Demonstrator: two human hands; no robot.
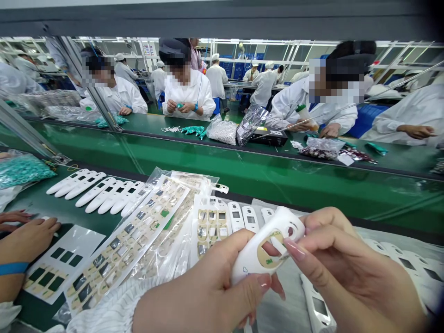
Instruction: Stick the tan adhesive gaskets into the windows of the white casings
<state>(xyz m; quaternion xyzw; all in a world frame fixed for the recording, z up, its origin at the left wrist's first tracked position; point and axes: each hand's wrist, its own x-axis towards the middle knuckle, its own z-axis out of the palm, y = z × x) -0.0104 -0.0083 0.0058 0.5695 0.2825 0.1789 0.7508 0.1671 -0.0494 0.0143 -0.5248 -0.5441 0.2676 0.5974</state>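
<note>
Holding a tilted white case (247, 259) near, right of centre, clamped between thumb and fingers of the left hand (208, 280), with sticker sheets (130, 238) to the left. Touching its far right end with the right hand (360, 273), thumb beside a tan sticker (269, 262); cannot tell if pinching.

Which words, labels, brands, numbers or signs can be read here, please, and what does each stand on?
"3M": on the tan sticker on the white casing in the left hand.
A small outline symbol, not a word: on the same casing, beside the sticker.
Too small or unclear to read: the other lettering on the sticker, markings on the black box, and papers posted in the background.
</note>
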